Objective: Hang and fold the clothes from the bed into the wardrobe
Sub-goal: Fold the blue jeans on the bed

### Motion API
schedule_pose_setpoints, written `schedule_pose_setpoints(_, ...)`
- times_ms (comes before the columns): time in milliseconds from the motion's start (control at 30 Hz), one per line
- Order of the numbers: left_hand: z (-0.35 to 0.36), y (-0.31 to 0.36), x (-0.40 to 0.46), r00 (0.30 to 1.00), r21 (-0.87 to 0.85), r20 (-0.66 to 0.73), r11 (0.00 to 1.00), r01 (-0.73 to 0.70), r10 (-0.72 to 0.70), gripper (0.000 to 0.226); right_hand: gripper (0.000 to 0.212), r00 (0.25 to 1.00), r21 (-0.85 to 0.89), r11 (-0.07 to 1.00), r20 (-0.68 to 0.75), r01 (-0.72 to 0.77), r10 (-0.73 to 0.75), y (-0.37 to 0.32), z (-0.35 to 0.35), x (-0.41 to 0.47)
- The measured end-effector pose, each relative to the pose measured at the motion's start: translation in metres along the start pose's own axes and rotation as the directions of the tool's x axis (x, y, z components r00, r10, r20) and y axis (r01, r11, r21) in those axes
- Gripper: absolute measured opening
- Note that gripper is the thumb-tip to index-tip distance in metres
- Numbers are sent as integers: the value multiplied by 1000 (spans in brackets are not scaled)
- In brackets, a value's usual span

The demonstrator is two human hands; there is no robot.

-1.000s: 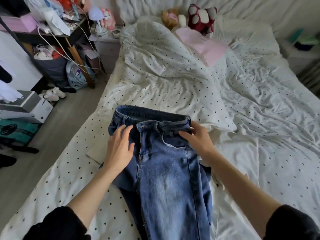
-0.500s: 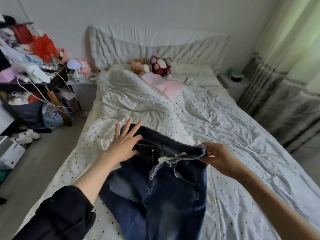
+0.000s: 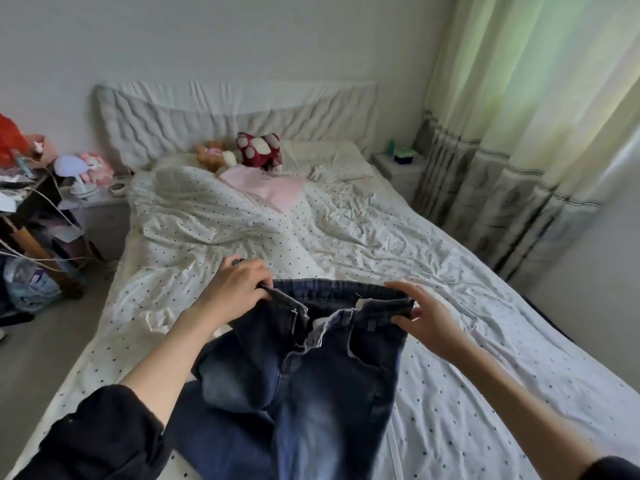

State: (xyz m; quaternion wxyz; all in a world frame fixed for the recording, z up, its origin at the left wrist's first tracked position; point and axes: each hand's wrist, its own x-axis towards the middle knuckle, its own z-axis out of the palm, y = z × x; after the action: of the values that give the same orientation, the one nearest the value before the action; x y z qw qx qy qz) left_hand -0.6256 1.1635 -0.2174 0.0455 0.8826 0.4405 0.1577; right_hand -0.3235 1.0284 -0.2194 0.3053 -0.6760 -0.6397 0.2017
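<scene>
Left hand (image 3: 235,289): fingers curled, gripping the left end of the waistband of the dark blue jeans (image 3: 311,382). Right hand (image 3: 420,318): thumb under and fingers over the right end of the waistband, pinching it loosely; fingers partly extended. Both forearms bare, dark sleeves pushed up near the elbows.

Jeans: waistband stretched between the two hands, fly unzipped and front open, legs trailing toward the near edge over the bed (image 3: 346,237). Whether the waistband is lifted clear of the sheet cannot be told.

Containers: none with readable contents. A dark teal item (image 3: 406,155) sits on the white nightstand (image 3: 398,169) at the far right; type unclear.

Surface: bed covered with rumpled white sheet with small dark dots. Pink cloth (image 3: 268,188) lies at the far end, near a red-and-white plush toy (image 3: 259,150) and a tan plush toy (image 3: 211,155) against the padded white headboard (image 3: 235,114).

Room: pale green curtains (image 3: 540,116) along the right side. Cluttered dark shelf (image 3: 27,202) with cables at far left; small white lamp (image 3: 78,174) beside it. Grey floor (image 3: 41,341) on the left.
</scene>
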Motion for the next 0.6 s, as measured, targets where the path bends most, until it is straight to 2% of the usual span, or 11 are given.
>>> schedule_pose_setpoints(167, -19, 1, -2, 999, 26, -48, 1000, 4, -3, 11, 16, 988, -87, 990, -98, 111, -119, -3, -4, 6)
schedule_pose_setpoints(300, -33, 10, 2, 983, 30, -174, 998, -52, 56, 17, 5, 968, -84, 985, -193, 149, -162, -15, -13, 8)
schedule_pose_setpoints(400, -36, 21, 8, 970, 59, -223, 995, -85, 97, 39, 7, 969, -64, 991, -208, 118, -129, -15, -20, -2)
schedule_pose_setpoints(500, -32, 41, 17, 954, 133, -243, 981, -145, 174, 26, 24, 969, 69, 996, -243, 58, -40, -5, -39, -18)
schedule_pose_setpoints(600, -23, 65, 30, 943, 146, -259, 974, -176, 209, 18, 38, 982, -19, 999, -184, 32, -35, 10, -57, -27)
